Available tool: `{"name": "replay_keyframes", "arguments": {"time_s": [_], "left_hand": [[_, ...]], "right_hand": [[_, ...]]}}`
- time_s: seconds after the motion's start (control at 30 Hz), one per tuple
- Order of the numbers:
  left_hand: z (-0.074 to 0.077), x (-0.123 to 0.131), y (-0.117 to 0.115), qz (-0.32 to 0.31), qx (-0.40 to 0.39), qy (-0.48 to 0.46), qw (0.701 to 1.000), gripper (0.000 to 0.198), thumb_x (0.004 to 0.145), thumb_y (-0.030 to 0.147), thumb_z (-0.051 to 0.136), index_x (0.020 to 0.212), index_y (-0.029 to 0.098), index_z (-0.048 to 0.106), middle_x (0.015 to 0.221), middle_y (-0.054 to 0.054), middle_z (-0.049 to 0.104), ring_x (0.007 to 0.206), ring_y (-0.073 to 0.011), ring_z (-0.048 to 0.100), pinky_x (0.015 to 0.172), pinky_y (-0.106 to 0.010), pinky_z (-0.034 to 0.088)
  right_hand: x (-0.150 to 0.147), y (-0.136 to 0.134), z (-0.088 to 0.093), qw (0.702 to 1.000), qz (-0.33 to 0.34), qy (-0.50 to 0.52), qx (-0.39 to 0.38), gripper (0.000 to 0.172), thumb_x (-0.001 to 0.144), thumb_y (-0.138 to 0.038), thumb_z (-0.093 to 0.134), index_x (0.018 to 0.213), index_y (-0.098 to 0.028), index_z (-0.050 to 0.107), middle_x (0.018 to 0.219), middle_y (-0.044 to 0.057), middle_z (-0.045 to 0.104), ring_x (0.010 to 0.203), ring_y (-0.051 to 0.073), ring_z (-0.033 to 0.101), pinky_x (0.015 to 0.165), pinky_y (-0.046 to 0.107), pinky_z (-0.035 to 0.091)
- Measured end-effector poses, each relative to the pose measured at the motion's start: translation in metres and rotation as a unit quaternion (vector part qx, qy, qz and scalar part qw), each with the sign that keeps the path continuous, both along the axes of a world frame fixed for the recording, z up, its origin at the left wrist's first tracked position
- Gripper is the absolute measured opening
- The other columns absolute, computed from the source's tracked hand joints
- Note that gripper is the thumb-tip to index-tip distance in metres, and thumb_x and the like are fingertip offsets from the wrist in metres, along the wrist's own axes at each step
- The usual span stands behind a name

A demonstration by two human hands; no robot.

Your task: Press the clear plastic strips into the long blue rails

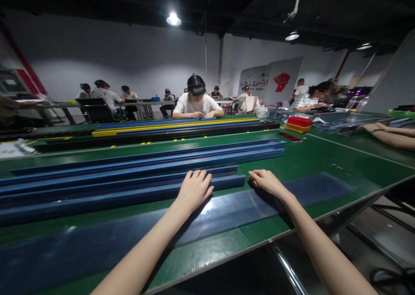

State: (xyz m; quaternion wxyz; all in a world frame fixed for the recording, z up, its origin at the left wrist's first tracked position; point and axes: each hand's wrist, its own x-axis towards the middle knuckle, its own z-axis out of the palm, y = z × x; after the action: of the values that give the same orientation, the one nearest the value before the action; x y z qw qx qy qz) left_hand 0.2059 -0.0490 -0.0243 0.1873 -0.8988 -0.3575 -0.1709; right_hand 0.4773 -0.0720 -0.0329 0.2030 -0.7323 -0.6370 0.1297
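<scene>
My left hand (193, 190) lies palm down on the nearest long blue rail (123, 195), fingers curled over its top edge close to the rail's right end. My right hand (266, 181) rests just past that end, fingers bent and touching the dark blue flat strip (233, 210) that runs along the green table (301, 157). Several more long blue rails (155, 161) lie side by side behind the first one. Neither hand has lifted anything.
Across the table a person in a white shirt (196, 104) works beside yellow, blue and black rails (181, 126). A red and yellow tray (298, 124) sits at the right. Another person's forearms (389, 135) lie at far right. The table edge (324, 219) drops off near me.
</scene>
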Motion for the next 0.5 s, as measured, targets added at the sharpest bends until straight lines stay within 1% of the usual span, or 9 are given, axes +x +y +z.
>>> {"name": "replay_keyframes", "arguments": {"time_s": [0.17, 0.3, 0.4, 0.5], "left_hand": [[0.006, 0.011, 0.0, -0.013, 0.001, 0.01, 1.0, 0.023, 0.085, 0.03, 0.044, 0.1, 0.017, 0.054, 0.1, -0.009, 0.059, 0.095, -0.0222, 0.051, 0.079, -0.035, 0.036], [0.005, 0.021, 0.005, -0.023, 0.009, 0.01, 1.0, 0.022, 0.084, 0.031, 0.044, 0.097, 0.017, 0.055, 0.098, -0.009, 0.058, 0.093, -0.0228, 0.051, 0.077, -0.036, 0.036], [0.003, 0.025, 0.008, -0.022, 0.016, 0.007, 1.0, 0.022, 0.084, 0.031, 0.044, 0.097, 0.018, 0.055, 0.097, -0.009, 0.059, 0.091, -0.0224, 0.051, 0.076, -0.035, 0.036], [0.001, 0.026, 0.01, -0.019, 0.016, 0.007, 1.0, 0.022, 0.085, 0.031, 0.043, 0.098, 0.018, 0.054, 0.097, -0.009, 0.058, 0.091, -0.022, 0.051, 0.076, -0.035, 0.036]], "right_hand": [[0.0, -0.006, 0.002, 1.0, 0.021, -0.018, -0.001, 0.037, 0.082, -0.041, 0.034, 0.065, -0.019, 0.058, 0.06, 0.003, 0.062, 0.06, 0.015, 0.056, 0.056, 0.023, 0.034], [-0.005, -0.002, 0.003, 0.999, 0.033, 0.0, 0.02, 0.035, 0.081, -0.041, 0.036, 0.061, -0.019, 0.056, 0.057, 0.002, 0.06, 0.057, 0.014, 0.054, 0.056, 0.024, 0.034], [-0.01, 0.005, 0.0, 0.995, 0.044, 0.073, 0.043, 0.036, 0.079, -0.042, 0.037, 0.057, -0.019, 0.053, 0.056, 0.001, 0.059, 0.053, 0.013, 0.052, 0.052, 0.023, 0.035], [-0.013, 0.01, -0.005, 0.983, 0.051, 0.169, 0.041, 0.04, 0.079, -0.046, 0.035, 0.053, -0.018, 0.049, 0.053, 0.001, 0.057, 0.049, 0.012, 0.051, 0.05, 0.022, 0.036]]}}
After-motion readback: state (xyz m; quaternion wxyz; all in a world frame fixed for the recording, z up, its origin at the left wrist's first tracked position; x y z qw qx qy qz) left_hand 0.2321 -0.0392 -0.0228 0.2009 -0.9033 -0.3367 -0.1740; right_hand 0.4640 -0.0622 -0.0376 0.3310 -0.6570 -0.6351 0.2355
